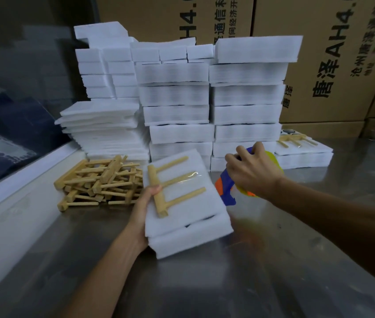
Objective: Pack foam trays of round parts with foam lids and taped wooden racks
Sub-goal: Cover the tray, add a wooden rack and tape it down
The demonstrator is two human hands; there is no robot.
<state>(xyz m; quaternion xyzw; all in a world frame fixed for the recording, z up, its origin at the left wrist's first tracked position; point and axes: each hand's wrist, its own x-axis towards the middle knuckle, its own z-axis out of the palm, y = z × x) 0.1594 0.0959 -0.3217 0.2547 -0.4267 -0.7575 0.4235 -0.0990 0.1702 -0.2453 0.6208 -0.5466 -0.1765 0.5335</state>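
Foam pack gripped by left hand; right hand grips tape dispenser.

The left hand grips a covered foam tray with a taped wooden rack on its lid; the right hand grips a tape dispenser. Loose racks lie on the steel tabletop before foam stacks.

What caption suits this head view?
Left hand holds white foam tray pack with taped wooden rack; right hand grips colourful tape dispenser.
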